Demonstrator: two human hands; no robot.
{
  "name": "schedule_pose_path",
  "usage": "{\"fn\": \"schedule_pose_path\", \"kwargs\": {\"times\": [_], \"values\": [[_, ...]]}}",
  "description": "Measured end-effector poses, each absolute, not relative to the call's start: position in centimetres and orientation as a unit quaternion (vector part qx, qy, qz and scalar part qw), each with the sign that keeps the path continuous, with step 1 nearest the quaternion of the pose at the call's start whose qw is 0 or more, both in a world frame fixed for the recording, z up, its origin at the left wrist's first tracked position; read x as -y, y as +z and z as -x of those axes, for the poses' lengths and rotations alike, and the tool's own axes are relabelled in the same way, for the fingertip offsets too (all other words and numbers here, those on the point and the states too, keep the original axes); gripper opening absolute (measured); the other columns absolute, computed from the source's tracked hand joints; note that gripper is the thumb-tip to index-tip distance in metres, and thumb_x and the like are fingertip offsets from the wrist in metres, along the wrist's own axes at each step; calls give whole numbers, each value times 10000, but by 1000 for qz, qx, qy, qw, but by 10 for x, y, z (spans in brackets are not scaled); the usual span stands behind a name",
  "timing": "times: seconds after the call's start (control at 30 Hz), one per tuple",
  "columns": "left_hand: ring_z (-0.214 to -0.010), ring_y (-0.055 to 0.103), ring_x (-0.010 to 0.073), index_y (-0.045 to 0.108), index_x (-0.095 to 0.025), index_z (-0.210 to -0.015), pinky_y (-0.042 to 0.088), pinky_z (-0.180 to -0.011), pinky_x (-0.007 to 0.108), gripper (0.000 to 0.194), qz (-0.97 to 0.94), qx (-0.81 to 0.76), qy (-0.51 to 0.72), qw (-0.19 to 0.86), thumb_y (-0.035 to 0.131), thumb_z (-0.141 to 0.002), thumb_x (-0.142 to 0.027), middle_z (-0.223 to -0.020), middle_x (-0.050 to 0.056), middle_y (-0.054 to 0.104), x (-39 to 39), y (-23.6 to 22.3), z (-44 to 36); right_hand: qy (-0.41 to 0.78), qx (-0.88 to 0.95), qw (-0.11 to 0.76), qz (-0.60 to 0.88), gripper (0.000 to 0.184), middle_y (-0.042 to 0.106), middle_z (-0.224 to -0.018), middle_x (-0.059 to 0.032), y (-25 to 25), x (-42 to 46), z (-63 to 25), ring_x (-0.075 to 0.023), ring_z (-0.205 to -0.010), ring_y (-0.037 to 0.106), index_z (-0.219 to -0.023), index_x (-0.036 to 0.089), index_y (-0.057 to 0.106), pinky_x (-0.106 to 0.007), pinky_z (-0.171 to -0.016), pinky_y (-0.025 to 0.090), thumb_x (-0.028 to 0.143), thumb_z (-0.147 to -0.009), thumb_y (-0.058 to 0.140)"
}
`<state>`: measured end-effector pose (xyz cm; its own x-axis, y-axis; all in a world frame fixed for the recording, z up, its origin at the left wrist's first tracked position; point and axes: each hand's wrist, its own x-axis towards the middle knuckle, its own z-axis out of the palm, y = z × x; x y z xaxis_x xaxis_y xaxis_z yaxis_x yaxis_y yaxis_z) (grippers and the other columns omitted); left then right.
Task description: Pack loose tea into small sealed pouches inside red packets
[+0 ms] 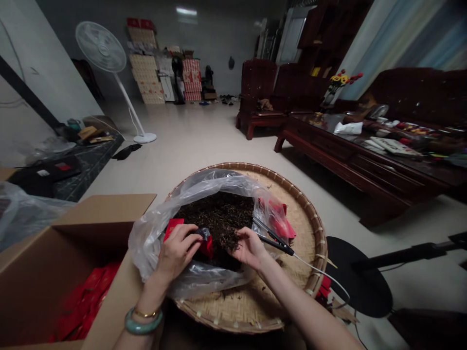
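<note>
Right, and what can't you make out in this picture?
All in the head view:
- Inside of the red packet: the left hand blocks it.
- Right hand's fingertips: partly hidden by leaves.
- Bottom of the bag: under the leaves.
- Rest of the box: cut off by the picture's edge.
- Top of the black stand: past the right edge.
- Print on the papers: too small, blurred.

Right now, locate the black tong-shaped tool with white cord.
In the head view, the tool lies right of centre, beside the right hand, at the edge of the clear plastic bag on the round bamboo tray.
</note>
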<state>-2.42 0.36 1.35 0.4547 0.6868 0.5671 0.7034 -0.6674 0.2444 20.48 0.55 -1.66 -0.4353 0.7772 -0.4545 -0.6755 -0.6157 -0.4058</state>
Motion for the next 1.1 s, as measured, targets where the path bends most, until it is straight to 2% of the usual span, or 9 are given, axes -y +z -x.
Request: {"fn": "schedule_pose_path", "kwargs": {"times": [0.13,0.27,0.37,0.5,0.6,0.67,0.9,1.0,1.1], "values": [[-950,542,212,656,-220,-943,507,-822,397,178,881,349,-317,29,500,-865,-183,-1076,62,657,-5,12,24,837,-9,453,308,217,627,-629,-43,-14,-6,-203,-135,-554,594,-877,124,571,-233,-503,492,311,-830,471],[-902,551,202,659,-232,-964,508,-795,376,192,892,338,-300,33,493,-874,-199,-1007,57,680,-8,12,25,836,-77,468,276,182,600,-626,-29,-13,-4,-198,-89,-511,559,-825,149,556,-136,-409,424,305,-859,469],[-925,539,206,657,-220,-909,492,-803,367,171,901,339,-269,33,490,-877,-202,-960,52,670,-11,17,24,838,-113,469,254,204,591,-642,-23,-9,0,-192,-79,-503,542,-825,158,552,-134,-404,421,328,-870,449],[-870,541,189,627,-200,-909,479,-733,311,173,915,338,-218,34,454,-899,-210,-879,49,638,-13,20,25,802,-126,505,292,220,596,-621,-21,-5,2,-184,-136,-616,610,-804,170,564,-253,-568,520,331,-862,427],[-688,515,155,615,-196,-900,436,-589,263,205,919,343,-191,34,415,-919,-238,-747,31,587,-14,17,26,787,-106,529,300,202,658,-773,-63,-6,2,-182,-171,-777,645,-837,171,582,-339,-712,524,289,-841,419],[-664,505,150,614,-199,-868,420,-567,255,219,921,334,-198,12,410,-922,-257,-709,22,566,-15,15,25,787,-82,532,302,202,672,-853,-74,-7,1,-183,-179,-837,647,-878,173,592,-364,-754,513,261,-828,417],[-858,556,177,567,-184,-980,495,-749,327,162,904,354,-214,-107,429,-909,-230,-933,60,609,-8,25,18,780,-52,552,290,176,672,-840,-84,-5,-3,-192,-164,-815,646,-900,155,601,-324,-758,523,172,-798,459],[-949,547,187,586,-209,-1009,497,-790,348,206,914,327,-222,-93,406,-910,-185,-1068,75,594,-8,28,16,773,-54,560,294,152,662,-806,-74,-2,-4,-194,-159,-794,640,-859,165,597,-328,-757,526,198,-804,459],[-935,531,193,623,-234,-954,496,-738,331,199,919,321,-220,-64,439,-897,-183,-1079,67,600,-9,29,10,756,-20,586,292,154,657,-798,-63,9,-4,-193,-165,-792,635,-848,174,595,-344,-772,520,262,-797,479]]}}
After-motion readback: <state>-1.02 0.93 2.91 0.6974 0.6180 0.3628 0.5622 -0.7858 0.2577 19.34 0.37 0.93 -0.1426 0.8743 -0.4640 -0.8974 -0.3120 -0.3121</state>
